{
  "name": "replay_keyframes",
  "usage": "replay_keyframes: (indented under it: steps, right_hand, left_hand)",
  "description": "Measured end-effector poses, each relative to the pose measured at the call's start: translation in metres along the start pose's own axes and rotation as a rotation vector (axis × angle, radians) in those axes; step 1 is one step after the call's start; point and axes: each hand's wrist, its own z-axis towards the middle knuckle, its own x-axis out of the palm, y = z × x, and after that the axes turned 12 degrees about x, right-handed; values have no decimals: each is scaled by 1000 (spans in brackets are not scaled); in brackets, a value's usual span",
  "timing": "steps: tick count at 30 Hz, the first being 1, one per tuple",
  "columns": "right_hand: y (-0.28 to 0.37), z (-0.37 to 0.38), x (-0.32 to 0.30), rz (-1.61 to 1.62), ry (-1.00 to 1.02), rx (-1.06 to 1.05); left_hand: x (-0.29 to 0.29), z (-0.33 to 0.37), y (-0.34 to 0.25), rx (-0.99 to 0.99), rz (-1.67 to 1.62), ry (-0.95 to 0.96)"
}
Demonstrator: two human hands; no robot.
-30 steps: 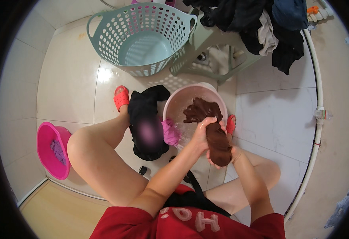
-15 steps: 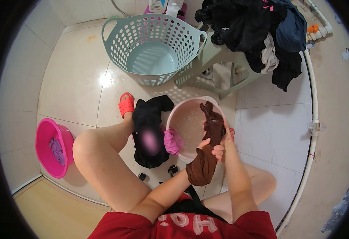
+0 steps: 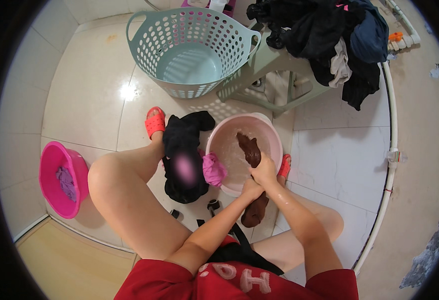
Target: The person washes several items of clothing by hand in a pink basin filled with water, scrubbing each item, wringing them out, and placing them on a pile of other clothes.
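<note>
A wet brown garment [image 3: 249, 148], bunched into a narrow rope, slants over the near side of a pale pink basin [image 3: 274, 131] with cloudy water in it. My right hand [image 3: 264, 170] is wrapped round its middle. Just below, close against the right, my left hand [image 3: 252, 189] grips the same garment. One end sticks out over the water; the other hangs beyond the basin's near rim, toward my lap. A bright pink cloth [image 3: 213, 169] drapes over the basin's left rim. Beside it, black clothing [image 3: 180, 192] lies heaped, partly blurred in the picture.
A perforated grey-green laundry basket [image 3: 187, 90] stands at the back. Dark clothes [image 3: 319, 37] are piled on a green plastic stool [image 3: 287, 65] at the back right. At far left is a hot-pink tub [image 3: 49, 192] holding purple cloth [image 3: 67, 182]. A white pipe [image 3: 393, 120] runs along the right wall.
Both hands have closed tightly together round the brown garment, which is now narrower and more twisted. My right hand has come over its top. The view has shifted slightly.
</note>
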Motion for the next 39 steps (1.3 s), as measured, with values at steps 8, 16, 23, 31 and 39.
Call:
replay_keyframes:
  steps: [8,16,23,31,39]
  right_hand:
    - [3,-23,-40,195,-193,34]
    - [4,-41,-104,242,62,35]
    - [-10,-61,-112,1244,540,103]
    - [14,-84,-48,1718,479,41]
    - [14,-58,-114,1466,858,-289]
  left_hand:
    - [10,-9,-24,548,152,-33]
    - [13,-20,-50,617,220,176]
    - [-12,-82,-127,481,191,161]
    - [-23,-127,-162,273,-453,356]
    - [-19,-142,-161,-7,-599,525]
